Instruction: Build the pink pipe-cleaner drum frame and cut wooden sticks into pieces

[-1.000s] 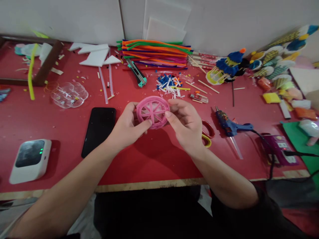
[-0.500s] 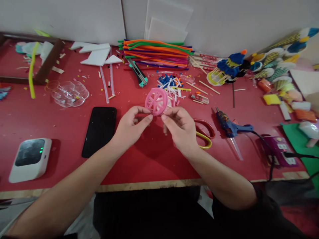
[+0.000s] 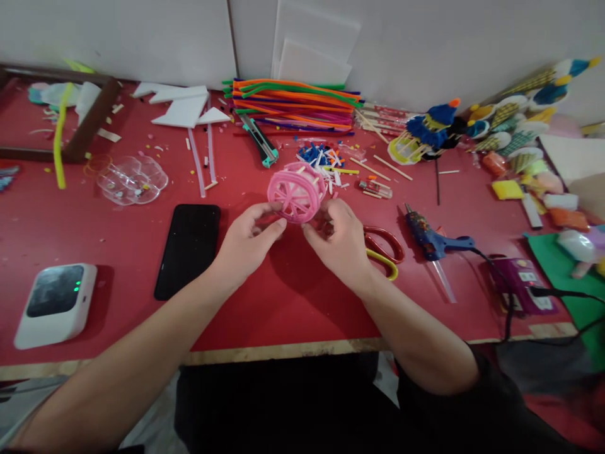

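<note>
Smooth red table (image 3: 293, 309) is overhung by left hand (image 3: 250, 243) and right hand (image 3: 339, 239), both pinched on lower edge of pink drum (image 3: 293, 197). Drum is held mid-air. Spoked round face is turned to wearer, slightly left; axis is angled back-right. Fuzzy rims are bridged by thin pale sticks (image 3: 316, 180).

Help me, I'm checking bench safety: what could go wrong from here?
Held near its lower edge by the left hand and right hand, the pink frame might slip. The right hand could knock the scissors beside it. The glue gun lies on the table; if hot, which I can't tell, it may burn someone.
</note>
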The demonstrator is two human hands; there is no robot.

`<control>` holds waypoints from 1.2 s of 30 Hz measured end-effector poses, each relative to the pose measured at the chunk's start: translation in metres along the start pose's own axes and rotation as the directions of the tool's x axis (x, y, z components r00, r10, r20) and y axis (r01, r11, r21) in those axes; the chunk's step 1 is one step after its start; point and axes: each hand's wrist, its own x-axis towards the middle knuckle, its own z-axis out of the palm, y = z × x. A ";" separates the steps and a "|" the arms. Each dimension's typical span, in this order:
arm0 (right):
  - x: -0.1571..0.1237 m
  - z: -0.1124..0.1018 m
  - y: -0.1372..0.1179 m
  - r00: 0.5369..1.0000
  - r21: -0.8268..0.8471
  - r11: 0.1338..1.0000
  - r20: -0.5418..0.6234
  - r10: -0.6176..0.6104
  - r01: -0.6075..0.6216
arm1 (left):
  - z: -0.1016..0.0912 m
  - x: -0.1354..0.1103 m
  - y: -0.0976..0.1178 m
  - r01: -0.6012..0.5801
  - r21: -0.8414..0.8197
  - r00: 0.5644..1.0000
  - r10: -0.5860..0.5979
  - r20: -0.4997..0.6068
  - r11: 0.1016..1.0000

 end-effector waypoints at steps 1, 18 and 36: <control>-0.002 0.001 -0.001 1.000 0.037 0.999 0.001 0.002 -0.002 | -0.001 0.000 0.000 -0.034 -0.004 0.999 0.034 -0.022 0.999; -0.009 -0.014 -0.021 0.921 0.023 0.930 -0.150 -0.359 0.366 | -0.002 -0.003 0.012 -0.120 -0.040 0.991 0.118 -0.067 0.992; -0.010 -0.004 -0.015 0.955 -0.031 0.959 -0.087 -0.283 0.281 | 0.001 -0.009 0.017 0.231 -0.325 0.972 -0.200 0.124 0.917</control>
